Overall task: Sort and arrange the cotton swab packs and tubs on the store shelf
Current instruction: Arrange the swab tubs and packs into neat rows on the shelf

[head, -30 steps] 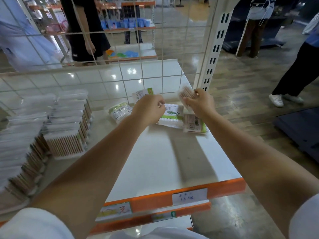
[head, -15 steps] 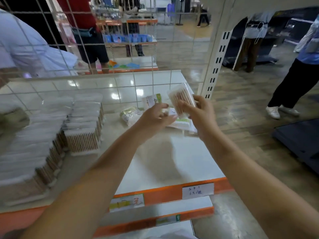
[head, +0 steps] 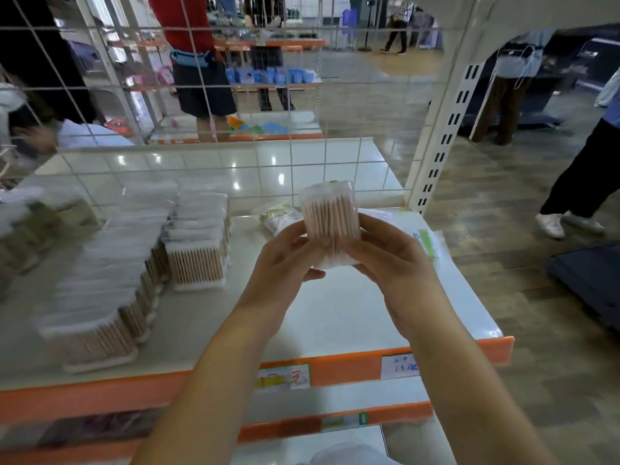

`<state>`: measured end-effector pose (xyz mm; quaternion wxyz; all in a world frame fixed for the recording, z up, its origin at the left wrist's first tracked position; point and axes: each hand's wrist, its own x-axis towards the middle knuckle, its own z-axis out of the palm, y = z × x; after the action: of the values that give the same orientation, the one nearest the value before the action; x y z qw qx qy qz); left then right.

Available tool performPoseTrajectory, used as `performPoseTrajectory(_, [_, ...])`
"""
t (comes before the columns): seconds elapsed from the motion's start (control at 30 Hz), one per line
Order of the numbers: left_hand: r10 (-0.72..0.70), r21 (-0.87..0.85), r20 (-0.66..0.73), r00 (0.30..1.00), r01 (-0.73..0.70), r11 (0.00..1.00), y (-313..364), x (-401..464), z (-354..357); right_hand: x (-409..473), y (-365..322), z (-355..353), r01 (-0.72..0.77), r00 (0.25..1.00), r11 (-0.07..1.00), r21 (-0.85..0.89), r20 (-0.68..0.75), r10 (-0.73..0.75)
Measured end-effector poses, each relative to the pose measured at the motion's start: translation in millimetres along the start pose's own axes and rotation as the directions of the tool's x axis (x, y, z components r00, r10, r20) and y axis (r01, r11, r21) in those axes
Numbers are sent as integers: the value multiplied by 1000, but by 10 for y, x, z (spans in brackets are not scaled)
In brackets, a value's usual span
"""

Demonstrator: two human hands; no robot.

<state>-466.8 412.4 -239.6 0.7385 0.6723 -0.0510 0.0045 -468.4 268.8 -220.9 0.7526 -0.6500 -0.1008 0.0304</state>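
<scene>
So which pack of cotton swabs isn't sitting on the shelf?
The clear cotton swab pack held up in the air between the left hand and right hand. The stacked packs and the green-labelled bag all rest on the shelf.

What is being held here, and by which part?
A clear tub of cotton swabs, held by its lower sides between the left hand and right hand.

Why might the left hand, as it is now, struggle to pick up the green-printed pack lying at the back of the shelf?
Probably it cannot yet: the left hand and right hand both hold the clear swab pack above the shelf. The green-printed pack lies just beyond, with open shelf around it.
</scene>
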Motion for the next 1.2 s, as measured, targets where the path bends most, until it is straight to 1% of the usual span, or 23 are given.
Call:
performPoseTrajectory(0.1, [4, -47, -23, 1000, -5, 999, 6, -87, -20, -53, 3, 50, 54, 998, 998, -33, 22, -54])
performPoseTrajectory(0.2, [19, -92, -39, 999, -23, 996, -18, -146, -61, -88, 28, 99, 94, 995, 996, -11, -41, -94])
performPoseTrajectory(0.27, [29, -118, -26, 999, -32, 992, -32, -176, -86, -111, 52, 121, 106, 991, 994, 1, -83, -106])
performPoseTrajectory(0.37, [32, -146, -13, 999, -33, 989, -51, -211, -100, -127, 76, 128, 95, 987, 995, 13, -130, -93])
performPoseTrajectory(0.47, [24, -163, -6, 1000, -24, 986, -56, -241, -96, -137, 82, 116, 86, 984, 994, 63, -163, -75])
performPoseTrajectory(0.63, [26, -206, 10, 1000, -23, 978, -42, -261, -78, -186, 63, 83, 119, 982, 992, 38, -155, -112])
performPoseTrajectory(0.83, [38, -340, 38, 999, -23, 940, 4, -243, -36, -227, 24, 76, 229, 963, 973, 24, -149, -223])
performPoseTrajectory(0.87, [39, -360, 44, 998, -20, 933, 6, -237, -29, -226, 43, 78, 257, 953, 966, 2, -170, -253])
performPoseTrajectory(0.9, [42, -375, 51, 998, -20, 927, 8, -238, -17, -224, 68, 76, 300, 930, 952, -55, -204, -305])
performPoseTrajectory(0.93, [50, -380, 58, 997, -24, 925, 7, -236, -1, -219, 89, 72, 357, 895, 922, -152, -226, -384])
performPoseTrajectory(1.0, [67, -371, 58, 996, -41, 928, 14, -243, 44, -202, 151, 58, 462, 809, 814, -353, -207, -549])
performPoseTrajectory(1.03, [70, -370, 44, 997, -49, 928, 27, -247, 66, -191, 188, 49, 490, 780, 771, -407, -191, -596])
performPoseTrajectory(1.1, [72, -383, 1, 997, -66, 921, 30, -237, 97, -175, 224, 40, 494, 768, 751, -438, -186, -613])
performPoseTrajectory(1.2, [69, -440, -71, 995, -94, 893, 2, -201, 97, -154, 225, 27, 452, 810, 803, -388, -199, -552])
